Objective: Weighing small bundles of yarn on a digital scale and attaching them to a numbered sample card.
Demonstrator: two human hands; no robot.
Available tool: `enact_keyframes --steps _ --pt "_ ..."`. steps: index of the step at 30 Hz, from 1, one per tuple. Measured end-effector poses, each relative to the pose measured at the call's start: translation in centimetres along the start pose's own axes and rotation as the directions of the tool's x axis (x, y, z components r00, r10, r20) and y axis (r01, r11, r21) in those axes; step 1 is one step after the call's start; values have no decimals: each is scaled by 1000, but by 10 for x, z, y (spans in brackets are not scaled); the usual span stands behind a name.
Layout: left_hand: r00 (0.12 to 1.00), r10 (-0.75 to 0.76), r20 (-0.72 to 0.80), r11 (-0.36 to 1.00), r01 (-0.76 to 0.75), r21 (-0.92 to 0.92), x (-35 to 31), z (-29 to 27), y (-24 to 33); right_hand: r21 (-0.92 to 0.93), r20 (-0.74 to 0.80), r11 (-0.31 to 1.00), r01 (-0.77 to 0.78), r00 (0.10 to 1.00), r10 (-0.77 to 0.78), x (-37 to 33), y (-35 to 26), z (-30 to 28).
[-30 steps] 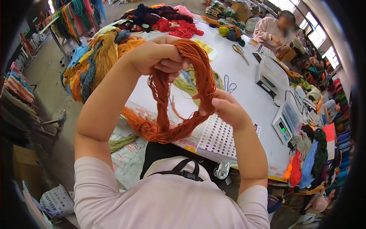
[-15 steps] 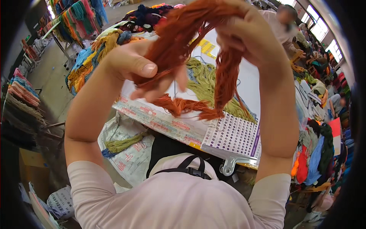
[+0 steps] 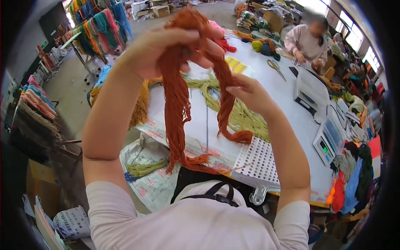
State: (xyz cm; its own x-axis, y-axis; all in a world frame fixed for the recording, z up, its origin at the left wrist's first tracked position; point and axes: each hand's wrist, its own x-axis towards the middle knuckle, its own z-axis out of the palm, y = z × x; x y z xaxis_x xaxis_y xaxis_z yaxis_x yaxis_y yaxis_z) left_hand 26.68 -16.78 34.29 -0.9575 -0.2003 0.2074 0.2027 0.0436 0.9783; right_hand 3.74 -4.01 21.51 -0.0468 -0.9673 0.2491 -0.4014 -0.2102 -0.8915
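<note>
A rust-orange skein of yarn [image 3: 176,104] hangs in a long loop in front of me, its lower end dropping past the table's near edge. High up on it, my left hand [image 3: 175,46] is closed round the top of the loop, with strands between its fingers. My right hand [image 3: 250,91] pinches the loop's right side lower down. Behind it, olive-green yarn [image 3: 246,118] lies spread on the white table [image 3: 287,125]. A perforated metal plate [image 3: 258,158] sits at the near edge, beneath the skein's right tail.
Two scales, one with a tray [image 3: 312,85] and one with a lit display [image 3: 327,141], stand right. Scissors [image 3: 276,68] lie farther back. A co-worker [image 3: 308,43] is at the far right. Coloured skeins hang on racks [image 3: 100,29] left; a white sack [image 3: 150,187] lies below.
The skein went from a raised, bent loop to hanging down lengthwise. My left hand moved up to its top, and my right hand came down along its right side. The view shifted, showing more table.
</note>
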Motion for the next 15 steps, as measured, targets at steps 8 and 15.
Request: enact_keyframes --steps 8,15 --pt "989 -107 -105 976 84 -202 6 10 -32 -667 -214 569 481 607 -765 -4 -81 30" --pt "964 -104 -244 990 77 -118 13 2 -38 -914 -38 271 303 601 -799 -3 -67 27"
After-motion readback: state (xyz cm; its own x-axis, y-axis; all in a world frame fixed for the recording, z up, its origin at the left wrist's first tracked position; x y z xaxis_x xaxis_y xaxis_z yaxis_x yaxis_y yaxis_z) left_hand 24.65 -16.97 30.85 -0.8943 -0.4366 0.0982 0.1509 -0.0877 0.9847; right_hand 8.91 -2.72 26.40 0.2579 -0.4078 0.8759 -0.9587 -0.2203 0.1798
